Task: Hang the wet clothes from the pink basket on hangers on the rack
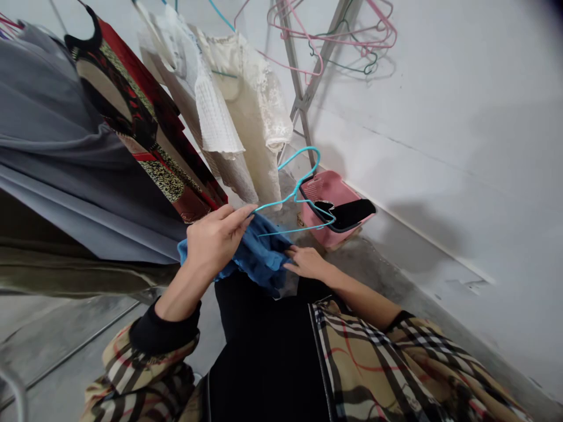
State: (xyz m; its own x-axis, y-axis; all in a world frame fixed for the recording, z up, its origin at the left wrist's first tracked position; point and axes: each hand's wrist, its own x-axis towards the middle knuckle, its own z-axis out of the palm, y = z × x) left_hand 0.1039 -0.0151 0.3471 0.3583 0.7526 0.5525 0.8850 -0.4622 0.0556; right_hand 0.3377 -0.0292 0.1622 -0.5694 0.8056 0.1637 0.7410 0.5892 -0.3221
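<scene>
My left hand [215,240] pinches a turquoise wire hanger [295,193] together with the top edge of a blue cloth [259,253]. The hanger sticks out to the right, its hook up. My right hand [308,262] grips the lower right edge of the same blue cloth, fingers curled into the fabric. The cloth bunches between the two hands, in front of my black garment and plaid sleeves.
Clothes hang on a rack to the left: a grey garment [57,158], a red patterned one [145,135], cream lace tops [246,111]. A pink basket [334,205] holding dark fabric stands on the concrete floor by the white wall. Empty pink and green hangers [352,35] hang above.
</scene>
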